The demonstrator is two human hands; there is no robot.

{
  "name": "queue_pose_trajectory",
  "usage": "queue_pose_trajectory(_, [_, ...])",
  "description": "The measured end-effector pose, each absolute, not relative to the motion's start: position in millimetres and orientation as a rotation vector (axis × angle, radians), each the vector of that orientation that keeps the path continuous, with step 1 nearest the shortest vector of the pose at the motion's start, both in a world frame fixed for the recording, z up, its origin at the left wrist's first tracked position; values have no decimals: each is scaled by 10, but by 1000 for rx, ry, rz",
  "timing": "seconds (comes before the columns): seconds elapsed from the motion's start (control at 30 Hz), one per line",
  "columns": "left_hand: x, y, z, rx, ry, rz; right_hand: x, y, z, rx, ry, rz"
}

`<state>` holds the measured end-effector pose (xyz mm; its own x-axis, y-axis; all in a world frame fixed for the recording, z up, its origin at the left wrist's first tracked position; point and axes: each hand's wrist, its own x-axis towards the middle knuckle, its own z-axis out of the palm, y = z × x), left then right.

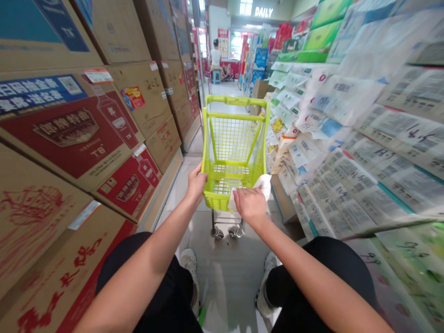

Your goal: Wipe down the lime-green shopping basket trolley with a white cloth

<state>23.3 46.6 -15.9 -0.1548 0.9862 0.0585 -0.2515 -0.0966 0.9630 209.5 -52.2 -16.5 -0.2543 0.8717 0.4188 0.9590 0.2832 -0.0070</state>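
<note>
In the middle of the aisle stands a yellow-green plastic shopping cart point(236, 134) on metal legs with small wheels. My left hand point(197, 181) grips the left side rim of its basket, fingers curled over the edge. At the near right corner, my right hand point(250, 203) is closed on a white cloth point(264, 185) and presses it against the basket's front rim. Part of the cloth sticks out to the right of the hand, and some shows at its left. Grid walls and a grid floor are visible in the basket, partly hidden by my hands.
Stacked cardboard boxes point(69, 134) line the left side close by. On the right rise piles of plastic-wrapped tissue packs point(374, 152) with handwritten prices. My knees flank the cart on the tiled floor point(225, 273). Far down the aisle, a person point(215, 58) sits on a blue stool point(216, 76).
</note>
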Motion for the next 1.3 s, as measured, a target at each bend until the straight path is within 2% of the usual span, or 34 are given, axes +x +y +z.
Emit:
queue_pose_trajectory(0.23, [734, 93, -167, 978, 1155, 1530, 1736, -594, -81, -1669, -2283, -229])
queue_pose_trajectory(0.53, [115, 675, -182, 936, 1100, 1412, 2154, -453, -127, -1733, -2239, -315])
queue_pose_trajectory(0.87, [705, 128, -155, 920, 1172, 1567, 1787, -579, -119, -1666, -2228, -240])
queue_pose_trajectory(1.17, [74, 586, -148, 955, 1106, 1411, 2124, -474, -111, -1742, -2219, -310])
queue_pose_trajectory(1.3, [187, 491, -120, 963, 1077, 1479, 2000, -479, -155, -1705, -2173, -304])
